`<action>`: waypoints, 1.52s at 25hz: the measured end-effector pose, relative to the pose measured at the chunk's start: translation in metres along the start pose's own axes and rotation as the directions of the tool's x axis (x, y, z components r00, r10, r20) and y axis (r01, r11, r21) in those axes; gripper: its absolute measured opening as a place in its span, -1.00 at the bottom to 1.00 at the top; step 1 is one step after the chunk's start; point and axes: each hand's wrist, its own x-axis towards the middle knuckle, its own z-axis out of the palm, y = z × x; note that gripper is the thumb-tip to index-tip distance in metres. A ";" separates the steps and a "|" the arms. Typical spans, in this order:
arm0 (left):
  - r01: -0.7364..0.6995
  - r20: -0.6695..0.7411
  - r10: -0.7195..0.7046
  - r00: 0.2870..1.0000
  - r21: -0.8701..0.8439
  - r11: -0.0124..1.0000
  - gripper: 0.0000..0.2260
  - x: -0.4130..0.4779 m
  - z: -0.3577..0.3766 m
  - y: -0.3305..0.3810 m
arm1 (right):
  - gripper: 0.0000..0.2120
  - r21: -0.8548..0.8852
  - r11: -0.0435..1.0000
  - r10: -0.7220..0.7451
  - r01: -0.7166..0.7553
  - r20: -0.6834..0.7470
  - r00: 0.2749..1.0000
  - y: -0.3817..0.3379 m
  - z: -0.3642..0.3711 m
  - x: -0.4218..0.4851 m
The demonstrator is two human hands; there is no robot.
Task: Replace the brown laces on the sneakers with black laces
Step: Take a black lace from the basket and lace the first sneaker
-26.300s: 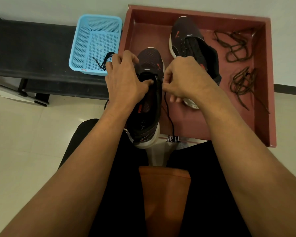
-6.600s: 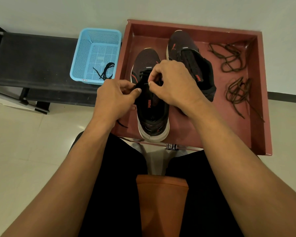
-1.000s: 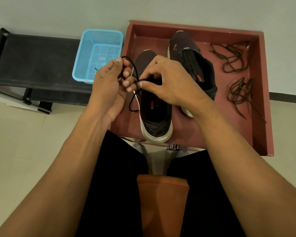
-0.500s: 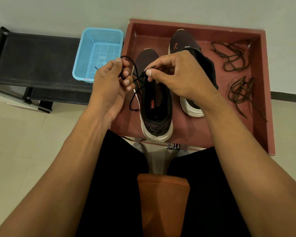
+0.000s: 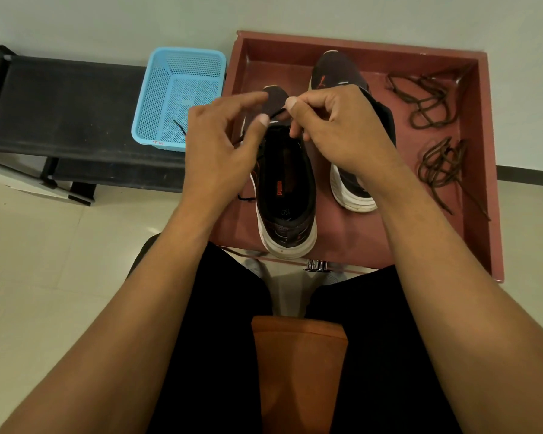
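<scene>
1. A blue basket (image 5: 157,98) sits on a black bench (image 5: 60,101). We cannot read the red scribble on its near rim.
2. Our left hand (image 5: 220,145) hovers over the near sneaker (image 5: 282,189). Its fingers are spread and loose, the index is stretched forward, and the thumb tip touches the black lace (image 5: 276,113).
3. That sneaker stands in the red tray (image 5: 358,47), heel toward us, with "puma" in orange on the insole.
4. Our right hand (image 5: 342,133) has its fingers curled and pinches the lace between thumb and index, above the tongue.
5. The second sneaker (image 5: 336,73) has an orange cat logo on its toe. The brown laces (image 5: 427,104) lie in two bundles at the tray's right side.
</scene>
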 end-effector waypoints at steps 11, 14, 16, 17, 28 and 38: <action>0.038 0.060 -0.036 0.998 -0.030 0.999 -0.88 0.000 0.007 0.006 | -0.67 -0.417 0.902 0.092 -0.113 -0.071 0.993 -0.008 0.001 -0.012; 0.001 0.126 -0.010 0.992 0.070 0.998 -0.87 0.000 0.009 0.003 | -0.80 -0.423 0.890 0.211 -0.171 0.050 0.976 -0.005 0.002 -0.015; 0.001 0.164 -0.022 0.986 0.127 0.992 -0.91 0.000 0.010 0.004 | -0.90 -0.332 0.921 0.246 -0.202 0.097 0.964 -0.004 -0.002 -0.014; 0.002 0.172 -0.027 0.985 0.144 0.990 -0.92 0.000 0.010 0.005 | -0.93 -0.270 0.934 0.274 -0.235 0.117 0.955 -0.003 -0.002 -0.013; -0.032 0.121 -0.006 0.993 0.313 0.949 -0.95 -0.001 0.025 0.002 | -0.83 -0.021 0.939 0.342 -0.343 0.174 0.924 0.012 0.006 -0.007; 0.036 0.083 -0.078 0.993 0.424 0.905 -0.95 -0.005 0.029 0.009 | -0.95 -0.015 0.949 0.311 -0.315 0.208 0.927 0.007 0.004 -0.009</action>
